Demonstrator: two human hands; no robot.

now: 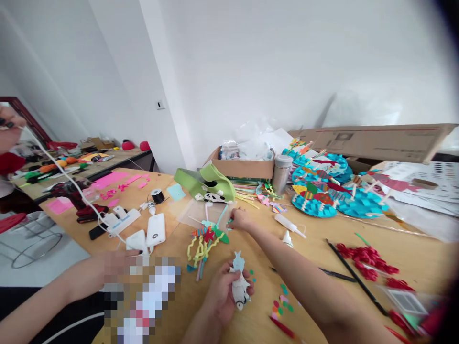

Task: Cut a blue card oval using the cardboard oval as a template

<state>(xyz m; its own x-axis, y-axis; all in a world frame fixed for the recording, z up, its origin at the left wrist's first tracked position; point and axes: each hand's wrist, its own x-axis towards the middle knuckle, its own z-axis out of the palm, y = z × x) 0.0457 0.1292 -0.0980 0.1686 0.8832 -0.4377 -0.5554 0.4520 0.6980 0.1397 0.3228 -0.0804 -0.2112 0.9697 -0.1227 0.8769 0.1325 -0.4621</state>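
My left hand [223, 292] is closed around a white paper fish [239, 288] with a dark mark near its lower end and a pale blue tail at the top. Stretched forward across the table, my right hand [239, 219] has its fingers pressed together at the edge of a clear plastic sheet [188, 213]. A small teal bit shows at those fingertips; I cannot make out what they grip. Left of both hands lies a bundle of straws with paper sea creatures and yellow wavy strips [206, 241]. Colored paper dots [281, 302] are scattered right of the fish.
A co-worker's hand [107, 270] rests by a white power bank [137, 242]; another hand [10, 126] lifts a white cable. Around stand a green panda-patterned band [204, 184], a glue bottle [289, 224], a metal flask [282, 173], blue paper-plate crafts [315, 203] and a red drill [77, 200].
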